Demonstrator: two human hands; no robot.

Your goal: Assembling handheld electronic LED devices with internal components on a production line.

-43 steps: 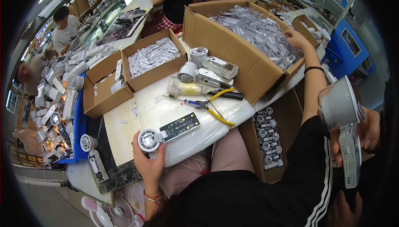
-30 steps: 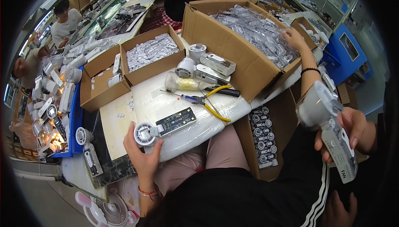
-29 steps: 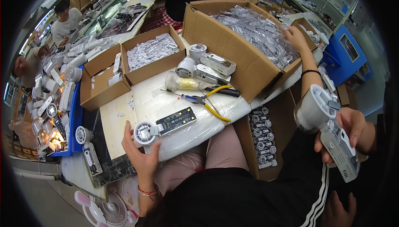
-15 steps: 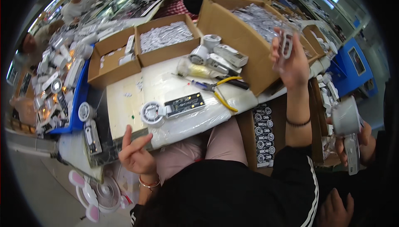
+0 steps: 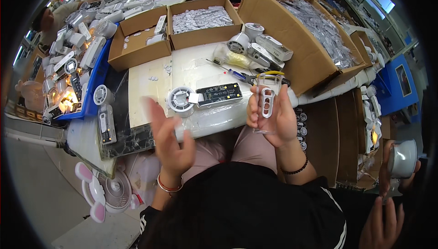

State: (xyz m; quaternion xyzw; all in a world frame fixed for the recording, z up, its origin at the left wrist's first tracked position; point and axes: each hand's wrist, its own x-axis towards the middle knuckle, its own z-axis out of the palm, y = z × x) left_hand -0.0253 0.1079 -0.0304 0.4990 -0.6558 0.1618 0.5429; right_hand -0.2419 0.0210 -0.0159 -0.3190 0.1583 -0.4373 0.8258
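Note:
In my right hand (image 5: 286,123) is a clear plastic casing (image 5: 268,89) with a white slotted oval piece in it, held upright between thumb and fingers over the front of the table. My left hand (image 5: 173,146) is raised at the table's front edge, fingers apart and partly blurred, with nothing in it. Between and beyond my hands lies an opened handheld fan (image 5: 181,101), its dark circuit board (image 5: 220,94) facing up. Yellow-handled pliers (image 5: 272,73) lie behind the casing, partly hidden, beside a screwdriver (image 5: 235,73).
Two shallow cartons (image 5: 139,56) with small white parts stand behind the work spot. A large carton (image 5: 292,62) of clear casings is at the back right. A blue bin (image 5: 98,87) heaped with fan parts stands left. At the right, another person's hands hold a fan (image 5: 402,159).
My right hand has come from above the large carton down and left to the table with the clear casing. My left hand has risen slightly to the right. The view has shifted.

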